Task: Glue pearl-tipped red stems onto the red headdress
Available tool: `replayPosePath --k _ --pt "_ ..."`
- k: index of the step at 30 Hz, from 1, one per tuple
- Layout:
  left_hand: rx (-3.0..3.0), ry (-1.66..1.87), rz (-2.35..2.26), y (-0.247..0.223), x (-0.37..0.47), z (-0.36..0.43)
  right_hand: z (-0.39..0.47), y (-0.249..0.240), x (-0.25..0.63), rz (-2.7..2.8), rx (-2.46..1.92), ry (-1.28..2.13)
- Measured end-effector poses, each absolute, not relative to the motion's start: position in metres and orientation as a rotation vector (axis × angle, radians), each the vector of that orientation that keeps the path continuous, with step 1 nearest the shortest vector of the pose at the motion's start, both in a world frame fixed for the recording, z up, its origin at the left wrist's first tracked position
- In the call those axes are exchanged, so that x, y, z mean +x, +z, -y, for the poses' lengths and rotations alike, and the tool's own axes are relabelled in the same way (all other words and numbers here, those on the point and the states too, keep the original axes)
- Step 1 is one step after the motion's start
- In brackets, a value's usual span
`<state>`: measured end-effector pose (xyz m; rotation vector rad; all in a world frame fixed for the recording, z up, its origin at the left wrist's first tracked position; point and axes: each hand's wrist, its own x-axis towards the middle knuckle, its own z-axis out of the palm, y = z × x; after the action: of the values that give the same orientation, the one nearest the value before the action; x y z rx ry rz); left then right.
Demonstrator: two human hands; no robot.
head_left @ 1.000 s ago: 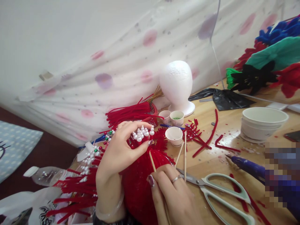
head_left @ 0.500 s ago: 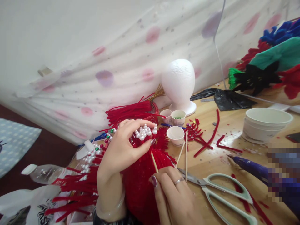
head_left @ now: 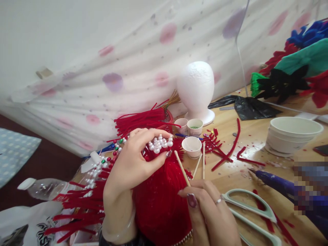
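My left hand (head_left: pixel 130 167) is curled with thumb and fingers around a cluster of white pearl beads (head_left: pixel 157 145) at the top of a red velvety dome-shaped piece (head_left: pixel 162 205). Pearl trim runs along the dome's lower edge. A thin wooden stick (head_left: pixel 182 168) is pinched in my right hand (head_left: pixel 211 208), its tip up and just right of the left thumb, apart from the beads. Behind my right hand lie scissors (head_left: pixel 249 193) with pale green handles, their blades hidden.
White foam head (head_left: pixel 196 89) stands at the back, with small paper cups (head_left: pixel 191 147) before it. Two more sticks (head_left: pixel 204 162) lean by a cup. A purple glue gun (head_left: pixel 276 182) and a larger tub (head_left: pixel 292 136) are right. Left are red stems (head_left: pixel 82 201) and a plastic bottle (head_left: pixel 43 189).
My right hand has drawn the stick right and away from the dome beside the left thumb, now covering the scissor blades. My left hand keeps its hold on the pearl cluster.
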<state>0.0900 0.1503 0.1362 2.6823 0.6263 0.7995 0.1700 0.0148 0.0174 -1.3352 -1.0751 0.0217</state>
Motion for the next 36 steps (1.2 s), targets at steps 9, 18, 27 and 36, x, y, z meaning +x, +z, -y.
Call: replayPosePath --k 9,18,27,36 --pt "2.680 0.809 -0.635 0.135 0.091 -0.152 -0.019 0.015 0.165 1.142 -1.288 0.118" --pt "2.671 0.811 -0.628 0.134 0.090 -0.152 -0.016 0.016 0.171 1.072 -1.217 0.246" --pt "2.656 0.802 -0.631 0.134 0.091 -0.151 -0.023 0.001 0.177 1.320 -1.243 0.118" --pt "2.651 0.785 -0.654 0.136 0.092 -0.149 -0.010 -0.001 0.175 1.420 -1.281 -0.097"
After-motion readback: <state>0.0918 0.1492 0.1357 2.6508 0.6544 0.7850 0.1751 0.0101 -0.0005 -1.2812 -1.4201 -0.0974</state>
